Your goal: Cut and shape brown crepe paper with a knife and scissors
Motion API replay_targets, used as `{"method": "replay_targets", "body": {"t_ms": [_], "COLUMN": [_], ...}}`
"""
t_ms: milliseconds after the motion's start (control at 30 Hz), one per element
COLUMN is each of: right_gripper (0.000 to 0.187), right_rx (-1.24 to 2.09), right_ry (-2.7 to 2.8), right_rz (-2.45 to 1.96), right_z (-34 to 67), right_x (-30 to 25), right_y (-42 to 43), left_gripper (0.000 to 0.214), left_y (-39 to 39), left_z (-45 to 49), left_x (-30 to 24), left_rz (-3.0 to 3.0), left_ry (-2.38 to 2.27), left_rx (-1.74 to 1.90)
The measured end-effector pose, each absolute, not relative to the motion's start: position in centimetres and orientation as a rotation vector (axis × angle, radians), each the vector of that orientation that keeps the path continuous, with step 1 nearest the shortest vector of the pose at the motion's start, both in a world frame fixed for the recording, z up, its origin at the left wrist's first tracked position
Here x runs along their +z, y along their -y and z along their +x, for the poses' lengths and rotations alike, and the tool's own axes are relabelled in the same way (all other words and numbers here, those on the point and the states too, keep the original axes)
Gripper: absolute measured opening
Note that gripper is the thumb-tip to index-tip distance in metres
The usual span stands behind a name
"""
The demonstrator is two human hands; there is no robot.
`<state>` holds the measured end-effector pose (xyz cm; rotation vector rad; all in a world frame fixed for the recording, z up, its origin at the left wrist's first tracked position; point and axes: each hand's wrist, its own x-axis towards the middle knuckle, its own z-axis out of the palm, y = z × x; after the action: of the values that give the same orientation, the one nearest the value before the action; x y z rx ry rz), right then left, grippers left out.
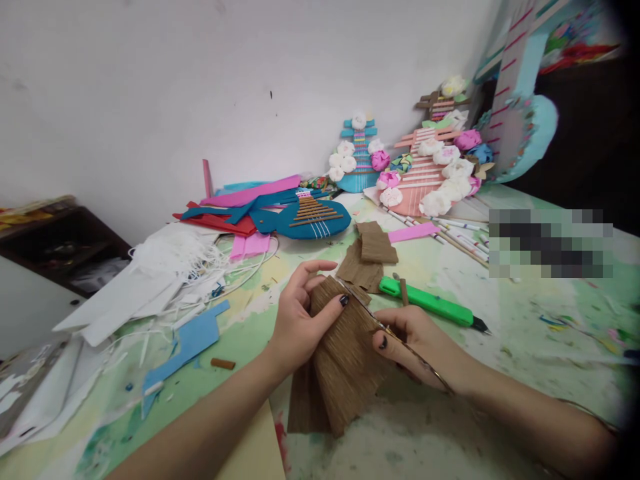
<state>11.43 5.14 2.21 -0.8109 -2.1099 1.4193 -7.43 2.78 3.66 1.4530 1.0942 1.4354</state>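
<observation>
My left hand [305, 313] pinches a folded piece of brown crepe paper [345, 363] near its upper edge, thumb on top. The paper fans out downward over the table. My right hand [415, 340] grips a pair of scissors [373, 319] with thin metal blades and a brownish-gold handle. The blades lie along the paper's upper right edge, pointing toward my left fingertips. My right fingers partly hide the handle. Just beyond both hands lie cut brown crepe pieces [377, 243]. A green utility knife [433, 303] rests beyond my right hand, its blade tip pointing right.
Against the wall stand decorated instrument models in blue [361, 180] and pink [417, 190]; a dark blue one [313, 223] lies flat. White sheets and strings [165, 257] pile up at left, near a blue foam scrap [197, 337]. Thin sticks [463, 240] lie at right.
</observation>
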Motion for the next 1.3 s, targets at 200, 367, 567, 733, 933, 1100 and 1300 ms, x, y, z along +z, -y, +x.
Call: {"method": "replay_targets", "body": {"t_ms": [200, 367, 567, 733, 933, 1100, 1300], "right_gripper": [0.057, 0.056, 0.053, 0.052, 0.052, 0.062, 0.065], "right_rx": [1.404, 1.38, 1.422, 1.513, 1.573, 1.575, 1.627], "right_ry": [2.107, 2.09, 2.068, 1.968, 1.932, 2.046, 2.063], "right_rz": [-0.844, -0.889, -0.983, -0.909, -0.871, -0.905, -0.844], "right_z": [11.3, 11.2, 11.1, 11.3, 12.3, 12.6, 12.3], "right_x": [2.3, 2.4, 2.7, 2.5, 1.6, 2.2, 2.6], "right_y": [-5.1, -5.2, -5.1, -5.3, -6.4, -6.3, -5.8], "left_gripper": [0.035, 0.035, 0.035, 0.036, 0.038, 0.04, 0.037], "left_y": [-2.8, -2.8, -2.8, -3.0, -3.8, -4.5, -4.6], "left_z": [-7.5, -7.5, -7.4, -7.8, -9.5, -10.6, -10.8], "left_x": [3.6, 3.7, 3.8, 4.1, 4.5, 4.7, 4.8], "left_rz": [1.476, 1.481, 1.475, 1.461, 1.442, 1.442, 1.451], "left_ry": [-1.1, -1.113, -1.115, -1.138, -1.176, -1.191, -1.218], "left_rx": [1.439, 1.433, 1.429, 1.462, 1.59, 1.661, 1.707]}}
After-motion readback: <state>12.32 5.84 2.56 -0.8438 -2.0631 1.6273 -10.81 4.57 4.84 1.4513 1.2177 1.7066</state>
